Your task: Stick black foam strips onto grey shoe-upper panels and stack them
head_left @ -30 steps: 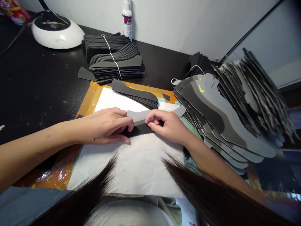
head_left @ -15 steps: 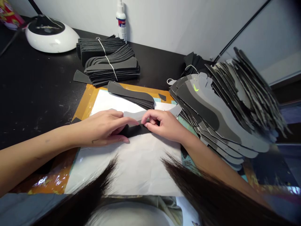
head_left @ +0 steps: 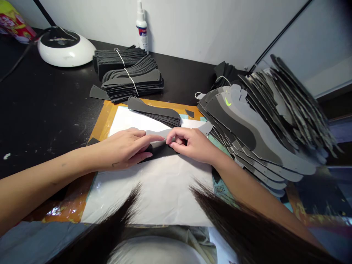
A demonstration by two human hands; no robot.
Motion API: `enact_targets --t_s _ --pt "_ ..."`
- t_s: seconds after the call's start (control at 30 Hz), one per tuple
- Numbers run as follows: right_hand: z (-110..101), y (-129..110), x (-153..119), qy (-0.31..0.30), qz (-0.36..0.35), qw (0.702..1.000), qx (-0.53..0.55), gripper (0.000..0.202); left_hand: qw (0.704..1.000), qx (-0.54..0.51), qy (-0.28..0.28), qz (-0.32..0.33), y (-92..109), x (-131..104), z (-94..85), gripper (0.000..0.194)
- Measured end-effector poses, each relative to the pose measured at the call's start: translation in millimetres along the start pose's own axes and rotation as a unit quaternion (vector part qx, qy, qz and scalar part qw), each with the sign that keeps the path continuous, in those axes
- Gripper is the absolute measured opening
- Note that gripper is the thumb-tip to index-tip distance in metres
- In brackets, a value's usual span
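A grey and black shoe upper piece (head_left: pixel 162 149) lies on white paper (head_left: pixel 165 198) under both of my hands. My left hand (head_left: pixel 125 148) holds it from the left, its index finger stretched along the piece and its thumb lower down on the black part. My right hand (head_left: pixel 191 145) is closed, thumb and bent index finger pinching at the piece beside the left fingertip. Both hands hide much of the piece. Just behind them lies a small stack of dark grey curved strips (head_left: pixel 154 110).
Tied bundles of dark strips (head_left: pixel 132 77) stand behind, near a white spray bottle (head_left: pixel 142 33) and a white lamp base (head_left: pixel 66 49). Fanned grey shoe uppers (head_left: pixel 247 128) and another upright pile (head_left: pixel 291 106) crowd the right. Brown tape (head_left: pixel 101 121) edges the work board.
The view has shifted slightly. My left index fingertip has slid a little rightward along the piece, closer to my right fingers. The right hand keeps nearly the same pose.
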State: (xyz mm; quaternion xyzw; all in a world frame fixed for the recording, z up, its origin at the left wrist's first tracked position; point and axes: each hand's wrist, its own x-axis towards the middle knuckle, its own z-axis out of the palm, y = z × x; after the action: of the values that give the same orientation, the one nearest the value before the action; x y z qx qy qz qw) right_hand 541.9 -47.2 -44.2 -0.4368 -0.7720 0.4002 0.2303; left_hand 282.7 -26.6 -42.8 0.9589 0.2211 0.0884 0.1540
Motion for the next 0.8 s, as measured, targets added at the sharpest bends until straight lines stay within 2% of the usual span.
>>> enact_targets --t_s 0.17,0.27,0.57,0.7,0.8 --pt "1.7 -1.2 1.5 0.008 -0.003 1.000 -0.014 0.013 1.000 0.001 0.002 0.005 -1.5 -0.2 1.9 0.025" --pt "2.8 -1.6 2.4 0.010 -0.008 1.000 -0.022 0.014 1.000 0.002 0.010 0.009 -1.8 0.4 2.6 0.023" --pt "2.3 -4.9 2.3 0.009 0.007 1.000 -0.015 0.015 0.999 0.017 -0.007 0.039 0.8 2.7 -1.6 0.031" --pt "2.3 -4.8 2.6 0.013 0.008 1.000 -0.017 0.016 0.995 0.013 -0.016 0.093 -3.2 3.9 -1.7 0.041" --pt "3.4 -4.0 2.6 0.020 0.005 1.000 -0.016 0.016 0.994 0.013 -0.010 0.110 -5.9 4.1 -0.6 0.044"
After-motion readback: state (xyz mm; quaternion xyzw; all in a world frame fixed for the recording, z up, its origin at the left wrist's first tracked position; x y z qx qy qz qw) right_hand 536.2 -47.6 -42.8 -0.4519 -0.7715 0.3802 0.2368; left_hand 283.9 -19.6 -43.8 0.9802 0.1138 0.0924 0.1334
